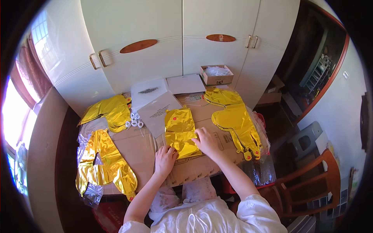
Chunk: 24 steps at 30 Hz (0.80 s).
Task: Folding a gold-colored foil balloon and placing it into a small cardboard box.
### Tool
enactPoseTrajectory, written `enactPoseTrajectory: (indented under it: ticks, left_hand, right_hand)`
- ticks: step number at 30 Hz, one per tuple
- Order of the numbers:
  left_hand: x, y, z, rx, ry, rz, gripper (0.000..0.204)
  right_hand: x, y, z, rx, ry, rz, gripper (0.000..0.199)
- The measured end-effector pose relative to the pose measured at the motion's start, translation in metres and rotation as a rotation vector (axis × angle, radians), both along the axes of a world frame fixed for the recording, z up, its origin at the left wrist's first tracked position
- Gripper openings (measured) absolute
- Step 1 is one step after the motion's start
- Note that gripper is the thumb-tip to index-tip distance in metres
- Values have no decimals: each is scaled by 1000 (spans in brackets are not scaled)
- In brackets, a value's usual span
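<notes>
A flat gold foil balloon (pixel 179 128), folded into a rectangle with a red mark near its top, lies on the cardboard in front of me. My left hand (pixel 166 157) has its fingers closed at the balloon's lower left corner. On the right edge, my right hand (pixel 206 141) grips the foil with bent fingers. Other flat gold foil balloons surround it: a stack (pixel 235 116) to the right, one (pixel 105 165) at the near left, and more (pixel 110 110) at the far left. The undersides of my fingertips are hidden.
White printed sheets (pixel 158 110) and a small box (pixel 217 75) of clear plastic pieces lie toward the back. White ribbon rolls (pixel 134 121) sit left of the sheets. A white cabinet (pixel 155 23) stands behind the cardboard-covered table (pixel 134 149); a wooden chair (pixel 314 182) is at right.
</notes>
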State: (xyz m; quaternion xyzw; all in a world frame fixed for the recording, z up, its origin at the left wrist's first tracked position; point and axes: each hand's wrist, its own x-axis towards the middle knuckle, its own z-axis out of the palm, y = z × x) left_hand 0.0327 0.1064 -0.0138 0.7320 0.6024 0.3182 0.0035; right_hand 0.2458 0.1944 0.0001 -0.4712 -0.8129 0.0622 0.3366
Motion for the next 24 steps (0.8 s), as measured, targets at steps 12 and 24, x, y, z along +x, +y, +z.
enactPoseTrajectory:
  ticks: [12,24]
  left_hand:
    - [-3,2,-9,-15,-22,-52,27]
    - [-16,8,9,-98,118,-124,43]
  right_hand:
    - [0,-19,-33,-288,522,38,33]
    - [5,-39,-13,87,74,52,14]
